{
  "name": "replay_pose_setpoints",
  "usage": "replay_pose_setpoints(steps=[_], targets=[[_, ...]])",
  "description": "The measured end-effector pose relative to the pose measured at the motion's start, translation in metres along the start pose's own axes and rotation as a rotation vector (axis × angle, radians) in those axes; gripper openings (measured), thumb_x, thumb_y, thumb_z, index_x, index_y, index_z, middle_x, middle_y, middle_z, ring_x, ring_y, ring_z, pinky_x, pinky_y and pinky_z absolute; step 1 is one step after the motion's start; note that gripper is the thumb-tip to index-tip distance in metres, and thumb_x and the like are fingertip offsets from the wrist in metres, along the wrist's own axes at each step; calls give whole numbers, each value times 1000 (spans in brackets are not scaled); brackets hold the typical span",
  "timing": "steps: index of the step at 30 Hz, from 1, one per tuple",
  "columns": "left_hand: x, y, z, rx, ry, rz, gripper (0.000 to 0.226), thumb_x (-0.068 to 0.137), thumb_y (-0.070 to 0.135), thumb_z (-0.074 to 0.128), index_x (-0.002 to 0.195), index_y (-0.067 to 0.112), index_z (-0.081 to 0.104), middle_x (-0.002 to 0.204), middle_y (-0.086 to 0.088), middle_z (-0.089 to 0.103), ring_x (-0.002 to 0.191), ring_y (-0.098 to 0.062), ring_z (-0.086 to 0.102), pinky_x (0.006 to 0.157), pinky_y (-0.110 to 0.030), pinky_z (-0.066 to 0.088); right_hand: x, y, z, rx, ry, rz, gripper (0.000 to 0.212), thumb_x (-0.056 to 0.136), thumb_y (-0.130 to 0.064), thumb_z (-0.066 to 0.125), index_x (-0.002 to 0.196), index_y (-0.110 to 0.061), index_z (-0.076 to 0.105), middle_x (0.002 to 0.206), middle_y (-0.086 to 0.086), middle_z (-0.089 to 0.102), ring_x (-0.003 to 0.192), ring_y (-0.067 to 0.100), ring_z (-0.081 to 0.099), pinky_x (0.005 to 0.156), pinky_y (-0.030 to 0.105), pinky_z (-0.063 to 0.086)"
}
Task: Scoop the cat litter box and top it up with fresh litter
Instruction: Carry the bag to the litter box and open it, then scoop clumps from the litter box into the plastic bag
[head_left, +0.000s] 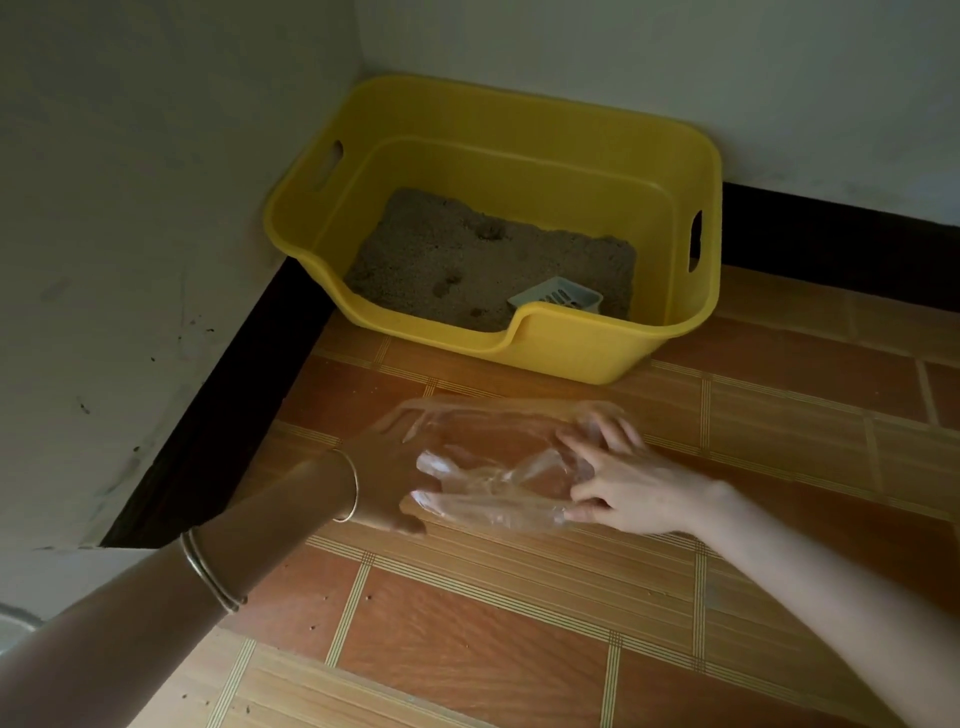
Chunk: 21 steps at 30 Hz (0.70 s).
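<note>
Yellow litter box (571, 353) sits in the wall corner, holding litter (457, 254) and a grey scoop (558, 297). My right hand (639, 488) pinches the clear plastic (493, 483). My left hand (382, 488) is at the plastic too; can't tell if its fingers grip.

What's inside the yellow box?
Sandy brown litter covers the floor of the yellow box, with a few dents in it. A pale slotted scoop lies on it by the front wall, which hides its near end. Anything buried under the litter cannot be seen.
</note>
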<state>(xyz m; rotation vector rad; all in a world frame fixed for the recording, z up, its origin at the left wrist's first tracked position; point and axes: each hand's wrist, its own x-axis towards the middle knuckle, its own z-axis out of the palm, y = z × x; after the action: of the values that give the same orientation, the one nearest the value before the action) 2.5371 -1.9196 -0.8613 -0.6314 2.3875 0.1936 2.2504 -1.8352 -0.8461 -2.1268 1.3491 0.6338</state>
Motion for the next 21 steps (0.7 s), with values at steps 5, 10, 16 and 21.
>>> replay_pose_setpoints(steps=[5, 10, 16, 21], targets=[[-8, -10, -15, 53, 120, 111, 49, 70, 64, 44, 110, 42, 62, 120, 0, 59, 118, -30, 50, 101, -48, 40, 3, 17, 1, 32, 124, -42, 68, 80, -66, 8, 110, -32, 58, 156, -5, 2, 139, 27, -23, 108, 48, -18], [-14, -11, -29, -59, 406, 131, 40, 70, 56, 47, 104, 43, 61, 114, 7, 58, 118, -23, 45, 95, -42, 45, -2, 27, 1, 116, 439, -110, 56, 88, -61, 19, 121, -34, 55, 152, -2, 18, 141, 17, -7, 112, 55, 15], [-37, -24, -61, -140, 595, 142, 45, 80, 47, 55, 122, 30, 56, 130, 3, 53, 122, -22, 45, 96, -39, 44, -26, 21, -30, 221, 697, -320, 33, 95, -36, 39, 122, -24, 52, 138, -4, 39, 125, 15, 43, 96, 39, 48], [-55, -45, -86, -176, 694, 45, 41, 89, 46, 45, 121, 25, 60, 122, 2, 60, 111, -20, 56, 89, -38, 48, -45, 16, -93, 214, 874, -437, 31, 99, -31, 36, 113, -16, 58, 114, -1, 57, 104, 6, 55, 91, 22, 47]])
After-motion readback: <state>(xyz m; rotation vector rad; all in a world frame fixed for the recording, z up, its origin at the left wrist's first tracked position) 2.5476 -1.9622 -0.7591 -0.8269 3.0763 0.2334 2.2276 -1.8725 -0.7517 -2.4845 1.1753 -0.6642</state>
